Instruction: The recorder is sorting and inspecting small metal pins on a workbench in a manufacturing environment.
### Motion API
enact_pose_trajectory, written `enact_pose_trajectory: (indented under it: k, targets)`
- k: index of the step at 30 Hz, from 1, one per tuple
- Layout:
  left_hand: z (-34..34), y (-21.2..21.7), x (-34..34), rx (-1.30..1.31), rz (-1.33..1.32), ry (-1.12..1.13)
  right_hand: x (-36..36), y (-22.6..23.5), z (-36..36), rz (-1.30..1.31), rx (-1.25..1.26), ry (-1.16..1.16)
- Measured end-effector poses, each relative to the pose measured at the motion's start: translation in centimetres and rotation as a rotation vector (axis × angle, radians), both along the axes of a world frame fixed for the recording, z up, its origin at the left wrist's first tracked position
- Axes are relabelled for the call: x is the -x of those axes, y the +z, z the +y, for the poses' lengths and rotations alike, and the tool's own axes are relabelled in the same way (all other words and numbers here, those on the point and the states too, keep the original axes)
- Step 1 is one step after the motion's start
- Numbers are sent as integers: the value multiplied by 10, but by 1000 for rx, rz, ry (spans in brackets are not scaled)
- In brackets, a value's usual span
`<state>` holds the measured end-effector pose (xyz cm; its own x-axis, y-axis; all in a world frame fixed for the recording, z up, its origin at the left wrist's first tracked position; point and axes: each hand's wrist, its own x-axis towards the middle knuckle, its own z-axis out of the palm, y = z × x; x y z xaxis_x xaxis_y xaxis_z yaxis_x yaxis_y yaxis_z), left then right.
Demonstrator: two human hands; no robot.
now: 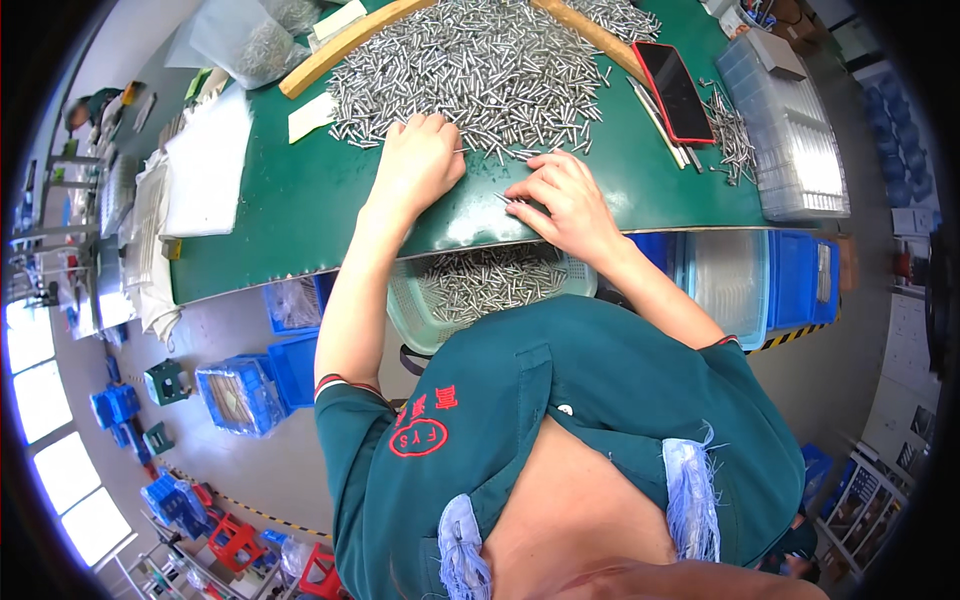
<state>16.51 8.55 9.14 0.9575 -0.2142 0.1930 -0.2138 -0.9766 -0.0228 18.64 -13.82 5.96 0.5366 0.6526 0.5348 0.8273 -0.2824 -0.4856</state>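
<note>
Steel pins [470, 65] under left hand [420, 165]; right hand [565, 200] beside.

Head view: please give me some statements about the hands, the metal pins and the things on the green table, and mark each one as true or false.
1. The left hand rests at the near edge of the pile of metal pins. True.
2. The right hand holds the phone. False: the phone, dark with a red rim, lies alone on the green table, and the right hand's fingertips are on a few pins near the table edge.
3. A pale green basket with pins in it sits below the table edge. True.
4. The stack of clear plastic trays is at the table's left end. False: it is at the right end.
</note>
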Motion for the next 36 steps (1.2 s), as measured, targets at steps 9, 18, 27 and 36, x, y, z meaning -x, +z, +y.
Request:
enact_pose_trajectory:
  k: [9,18,27,36]
  targets:
    - [-38,3,25,600,-19,-41,-7,2,0,207,-99,-121]
    - [-58,-8,38,830,-145,-7,-26,19,4,728,-138,14]
    - [-34,-20,45,683,-302,172,-228,53,-24,32,20,-620]
    - [-21,-16,40,629,-308,264,-198,58,-25,82,-19,-293]
